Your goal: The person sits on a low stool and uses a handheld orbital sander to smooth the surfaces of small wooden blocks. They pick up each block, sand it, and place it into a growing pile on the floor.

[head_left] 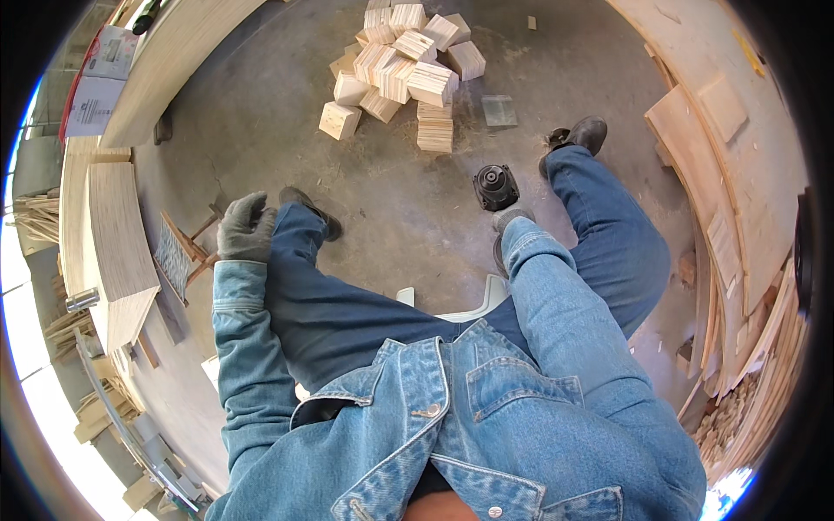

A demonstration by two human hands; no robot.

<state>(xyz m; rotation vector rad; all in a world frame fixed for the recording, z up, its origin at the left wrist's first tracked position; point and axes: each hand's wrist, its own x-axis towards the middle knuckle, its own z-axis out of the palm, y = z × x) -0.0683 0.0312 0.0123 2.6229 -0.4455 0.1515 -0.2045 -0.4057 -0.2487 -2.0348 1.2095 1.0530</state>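
Note:
My right hand (pixel 516 216), in a grey glove, is closed on a black tool (pixel 496 187) with a round, ringed cap and a squarish body. It is seen from above, between my lower legs, so its lower part and most of my fingers are hidden. Beside my left knee is my left hand (pixel 246 227), also gloved in grey. Its fingers are loosely bent and apart from the thumb, with nothing visible in them. Ahead of my feet, a heap of layered plywood blocks (pixel 415 74) lies on the concrete floor.
A small flat clear piece (pixel 499 111) lies right of the heap. Long plywood boards (pixel 122 208) stand at the left, near a wooden frame (pixel 178 256). Plywood sheets (pixel 747 200) and stacked strips (pixel 764 356) line the right. A pale curved edge (pixel 486 300) shows between my thighs.

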